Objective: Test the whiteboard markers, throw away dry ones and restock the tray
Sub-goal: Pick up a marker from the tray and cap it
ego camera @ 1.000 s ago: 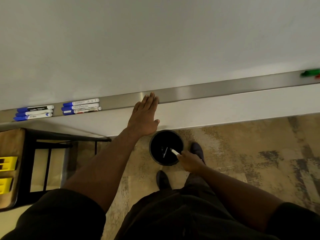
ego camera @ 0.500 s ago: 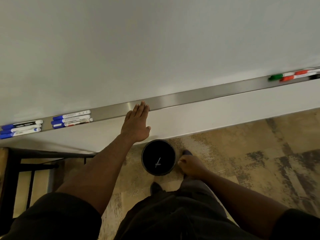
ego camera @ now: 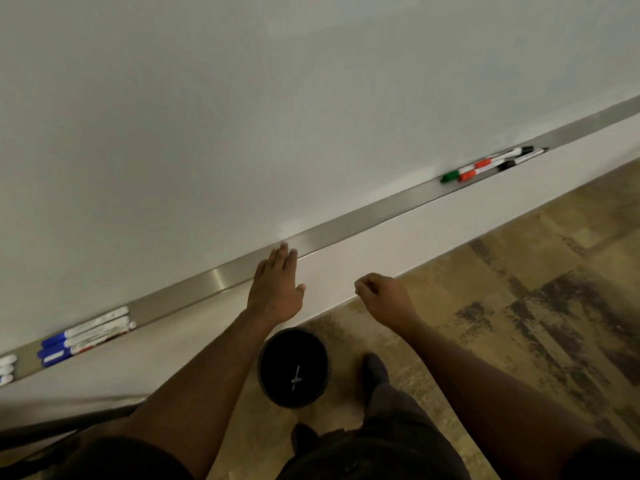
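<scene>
Where tray gleams, blue-capped markers, perhaps three

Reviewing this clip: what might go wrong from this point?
1. The bin stands on the floor right beside the person's shoe; a step could tip it.
2. The mixed markers lie far along the tray from the right hand; reaching may overbalance the person.

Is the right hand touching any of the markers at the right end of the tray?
Apart. The head view shows the right hand, curled and holding nothing, well short of the markers, with bare tray between.
</scene>
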The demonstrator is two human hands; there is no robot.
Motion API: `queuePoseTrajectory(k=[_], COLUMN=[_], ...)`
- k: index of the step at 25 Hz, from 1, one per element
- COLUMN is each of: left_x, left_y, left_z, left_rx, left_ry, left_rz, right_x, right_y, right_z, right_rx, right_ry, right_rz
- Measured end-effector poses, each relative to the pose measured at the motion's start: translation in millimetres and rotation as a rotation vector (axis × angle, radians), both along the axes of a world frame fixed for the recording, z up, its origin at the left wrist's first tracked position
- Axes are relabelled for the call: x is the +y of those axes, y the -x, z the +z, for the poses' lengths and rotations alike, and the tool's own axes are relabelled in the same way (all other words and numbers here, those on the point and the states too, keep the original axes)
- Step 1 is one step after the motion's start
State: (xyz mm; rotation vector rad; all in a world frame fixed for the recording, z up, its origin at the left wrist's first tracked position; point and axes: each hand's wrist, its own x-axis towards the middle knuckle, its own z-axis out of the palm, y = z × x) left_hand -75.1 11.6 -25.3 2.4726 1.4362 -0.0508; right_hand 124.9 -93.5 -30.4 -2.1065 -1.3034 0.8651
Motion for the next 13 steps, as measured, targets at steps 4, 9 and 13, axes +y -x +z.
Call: queuePoseTrajectory(k=[4, 9, 13], left_x=[14.2, 29.1, 36.6], left_y=[-55.1, -125.4, -170.4], left_z=[11.5, 14.9, 7.2], left_rx=[-0.026, -0.029, -0.022], left_ry=[-0.028, 0.001, 0.033], left_rz=[-0.074, -0.144, -0.217], right_x=[24.1, 53.1, 72.6], right_y=[-52.5, -129.4, -192.8], right_z=[19.9, 28.8, 30.6], right_rx=[-0.060, -0.201, -0.264], right_ry=[-0.071, -0.103, -0.104], right_rz=[-0.088, -0.123, -0.160])
